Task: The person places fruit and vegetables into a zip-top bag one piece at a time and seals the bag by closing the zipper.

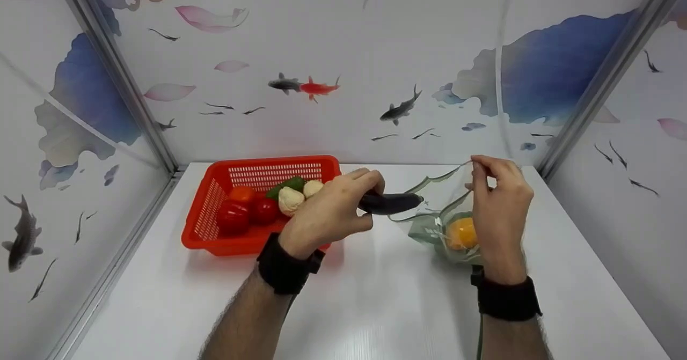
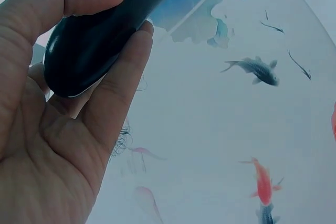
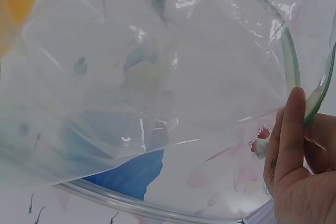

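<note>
My left hand [image 1: 335, 204] grips a dark eggplant [image 1: 392, 203], its narrow end pointing right toward the mouth of a clear plastic bag [image 1: 424, 228]. In the left wrist view the eggplant [image 2: 100, 35] lies between thumb and fingers. My right hand [image 1: 499, 210] pinches the bag's green-edged rim and holds it up. The right wrist view shows the rim between thumb and fingers of that hand [image 3: 304, 156]. Inside the bag, low down, sits a yellow-orange round item [image 1: 461, 234], partly hidden behind the right hand.
A red plastic basket [image 1: 201, 231] stands at the left on the white table [image 1: 370, 306]. It holds a red bell pepper [image 1: 233, 216], a tomato [image 1: 264, 211], an orange item [image 1: 242, 194], pale garlic-like bulbs [image 1: 291, 201] and something green [image 1: 287, 186]. Printed panels enclose the table.
</note>
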Tool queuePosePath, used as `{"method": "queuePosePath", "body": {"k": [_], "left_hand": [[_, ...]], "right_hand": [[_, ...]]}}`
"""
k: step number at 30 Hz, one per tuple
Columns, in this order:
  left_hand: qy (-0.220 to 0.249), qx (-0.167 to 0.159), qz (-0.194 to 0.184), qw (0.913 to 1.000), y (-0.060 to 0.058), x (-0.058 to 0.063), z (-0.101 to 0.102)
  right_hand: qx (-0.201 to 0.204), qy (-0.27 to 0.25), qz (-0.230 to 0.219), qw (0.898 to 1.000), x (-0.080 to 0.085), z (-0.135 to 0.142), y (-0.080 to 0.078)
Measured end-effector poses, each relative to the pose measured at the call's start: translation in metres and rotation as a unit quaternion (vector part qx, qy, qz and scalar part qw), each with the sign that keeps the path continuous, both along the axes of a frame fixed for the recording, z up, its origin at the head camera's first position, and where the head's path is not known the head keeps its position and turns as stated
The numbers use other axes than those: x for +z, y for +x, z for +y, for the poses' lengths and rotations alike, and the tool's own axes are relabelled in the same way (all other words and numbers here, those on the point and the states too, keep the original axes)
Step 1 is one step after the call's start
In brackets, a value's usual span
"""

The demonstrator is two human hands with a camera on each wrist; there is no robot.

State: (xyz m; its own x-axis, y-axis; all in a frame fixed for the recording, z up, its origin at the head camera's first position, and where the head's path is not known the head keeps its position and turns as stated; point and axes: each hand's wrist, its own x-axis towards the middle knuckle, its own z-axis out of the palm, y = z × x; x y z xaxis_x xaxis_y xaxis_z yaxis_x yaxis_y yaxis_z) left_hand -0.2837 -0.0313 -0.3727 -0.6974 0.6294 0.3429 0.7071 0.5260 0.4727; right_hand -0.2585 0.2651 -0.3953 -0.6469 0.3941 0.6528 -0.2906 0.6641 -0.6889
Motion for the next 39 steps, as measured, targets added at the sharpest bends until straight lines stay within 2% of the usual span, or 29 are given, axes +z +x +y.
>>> {"method": "queuePosePath", "body": {"k": [5,9,22,28,33,39], "left_hand": [[0.007,-0.016,0.002,0.9998,-0.004,-0.005,0.007],[0.01,-0.028,0.003,0.9996,-0.008,-0.01,0.013],[0.0,-0.071,-0.04,0.9966,-0.017,-0.027,0.043],[0.0,-0.088,-0.041,0.9953,-0.023,-0.038,0.059],[-0.024,-0.089,-0.038,0.995,-0.025,-0.045,0.066],[-0.046,-0.086,-0.037,0.9945,-0.027,-0.046,0.066]], "right_hand": [[-0.003,-0.026,0.038,0.999,0.001,-0.002,0.0],[0.0,-0.039,0.052,0.998,0.002,-0.004,0.001],[0.015,-0.027,0.052,0.998,0.0,-0.009,0.002],[0.019,-0.019,0.053,0.998,0.0,-0.007,0.002],[0.028,-0.023,0.052,0.998,0.0,-0.008,0.002],[0.031,-0.029,0.05,0.998,0.001,-0.008,0.003]]}}
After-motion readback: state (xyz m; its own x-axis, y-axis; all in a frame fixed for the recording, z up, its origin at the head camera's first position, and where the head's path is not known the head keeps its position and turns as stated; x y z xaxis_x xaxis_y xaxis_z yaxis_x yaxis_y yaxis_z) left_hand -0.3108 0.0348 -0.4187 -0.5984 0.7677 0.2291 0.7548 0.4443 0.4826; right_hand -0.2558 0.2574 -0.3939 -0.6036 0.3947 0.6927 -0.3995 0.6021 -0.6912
